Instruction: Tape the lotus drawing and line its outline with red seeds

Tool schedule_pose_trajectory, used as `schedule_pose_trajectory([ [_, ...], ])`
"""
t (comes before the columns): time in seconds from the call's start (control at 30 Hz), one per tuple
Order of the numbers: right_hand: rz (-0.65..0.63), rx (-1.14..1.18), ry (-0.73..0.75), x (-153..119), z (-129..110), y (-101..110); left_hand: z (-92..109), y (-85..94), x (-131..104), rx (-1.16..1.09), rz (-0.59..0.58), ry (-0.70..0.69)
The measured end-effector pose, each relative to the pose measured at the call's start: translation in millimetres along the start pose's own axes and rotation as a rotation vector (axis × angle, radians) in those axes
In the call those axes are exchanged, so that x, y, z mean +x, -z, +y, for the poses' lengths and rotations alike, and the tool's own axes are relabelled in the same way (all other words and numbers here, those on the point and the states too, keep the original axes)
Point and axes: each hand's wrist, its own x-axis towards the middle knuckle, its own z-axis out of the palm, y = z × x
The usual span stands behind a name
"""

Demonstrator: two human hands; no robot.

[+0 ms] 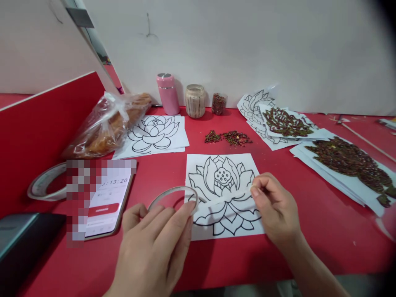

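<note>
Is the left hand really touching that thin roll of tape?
Touching. The head view shows the left hand holding the thin roll of tape, a fingertip against its right side.

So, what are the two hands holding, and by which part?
The left hand grips the tape roll by its right rim; the right hand pinches the free end of its strip.
</note>
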Motion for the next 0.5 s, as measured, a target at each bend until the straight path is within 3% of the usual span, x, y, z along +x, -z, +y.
schedule_pose_trajectory([
  [0.23, 0.076, -0.217, -0.102, -17, 23, 19, -13, -4.8, -18, 0.239, -0.15, -0.044],
  [0.5, 0.058, -0.457, -0.015, -33, 41, 29, -25, -20.2, -33, 0.291, -0.262, -0.139],
])
